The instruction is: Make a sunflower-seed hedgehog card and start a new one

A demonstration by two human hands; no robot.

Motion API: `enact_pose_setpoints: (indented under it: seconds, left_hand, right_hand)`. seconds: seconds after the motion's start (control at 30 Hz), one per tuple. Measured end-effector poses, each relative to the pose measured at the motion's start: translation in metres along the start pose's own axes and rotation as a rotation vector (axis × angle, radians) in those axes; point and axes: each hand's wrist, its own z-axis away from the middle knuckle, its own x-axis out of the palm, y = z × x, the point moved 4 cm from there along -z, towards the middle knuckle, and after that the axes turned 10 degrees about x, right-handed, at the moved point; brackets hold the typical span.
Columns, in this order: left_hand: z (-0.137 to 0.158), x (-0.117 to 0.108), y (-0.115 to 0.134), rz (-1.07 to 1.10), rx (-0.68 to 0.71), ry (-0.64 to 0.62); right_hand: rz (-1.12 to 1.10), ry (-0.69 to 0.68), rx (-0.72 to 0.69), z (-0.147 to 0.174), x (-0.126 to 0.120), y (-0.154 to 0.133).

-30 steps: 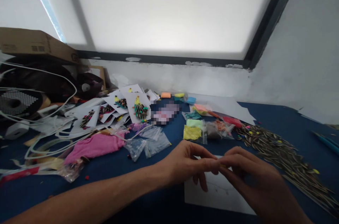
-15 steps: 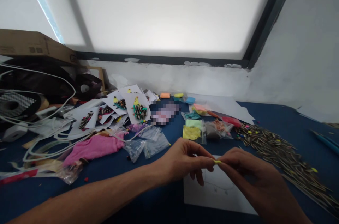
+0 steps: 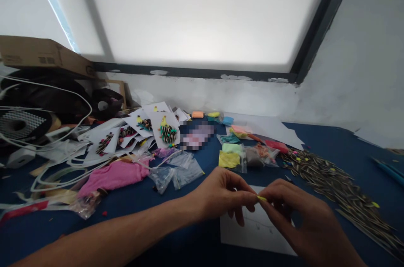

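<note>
Between the fingertips of my left hand [image 3: 229, 194] and my right hand [image 3: 292, 206] is a small bit of yellow modelling clay [image 3: 261, 198]. Both hands pinch it, thumb against forefinger, above a white sheet of paper [image 3: 235, 233] with a faint pencil drawing. My hands partly cover the sheet. To the right of my right hand spreads a heap of striped sunflower seeds [image 3: 334, 181] with small coloured clay bits among them. A yellow clay packet [image 3: 229, 159] lies just beyond my left hand.
Other clay packets, including a red one [image 3: 276, 146], lie behind my hands. Pink cloth-like material [image 3: 115, 178], clear plastic bags [image 3: 186, 170] and white cables [image 3: 47, 178] occupy the left. Seed-and-clay pictures on paper [image 3: 166, 128] are piled at the back, near a cardboard box [image 3: 47, 54].
The yellow clay between my fingertips now slants downward to the right and shows more of its length. My hands have shifted only slightly, and the view has moved a little.
</note>
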Motion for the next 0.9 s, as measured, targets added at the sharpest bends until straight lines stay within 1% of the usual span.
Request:
enact_pose_setpoints:
  seconds: [0.1,0.2,0.33,0.53,0.6,0.7,0.77,0.83,0.9]
  left_hand:
    - [0.0,0.001,-0.001,0.002,0.006,-0.017]
    - [0.0,0.0,-0.002,0.023,0.003,-0.009]
    - [0.0,0.001,-0.003,0.031,0.002,-0.033]
    - [0.001,0.0,0.0,-0.079,0.01,-0.041]
    - [0.002,0.002,0.002,-0.116,0.003,-0.055]
    - [0.002,0.002,0.004,-0.173,0.006,-0.073]
    - [0.0,0.0,0.003,-0.174,0.015,-0.064]
    - [-0.002,-0.004,0.002,-0.132,0.023,-0.035]
    - [-0.005,-0.009,0.001,-0.079,0.025,-0.009]
  right_hand:
    - [0.052,0.028,-0.09,0.001,0.0,-0.003]
    - [0.073,0.035,-0.141,0.001,0.0,-0.004]
    - [0.102,0.05,-0.17,0.001,-0.001,-0.005]
    - [0.205,0.096,-0.187,0.005,0.004,-0.008]
    - [0.219,0.132,-0.131,0.004,0.002,-0.004]
    - [0.168,0.192,0.057,-0.003,-0.007,0.009]
    - [0.112,0.22,0.159,-0.008,-0.015,0.018]
    - [0.062,0.212,0.209,-0.01,-0.018,0.022]
    - [0.029,0.162,0.223,-0.01,-0.015,0.023]
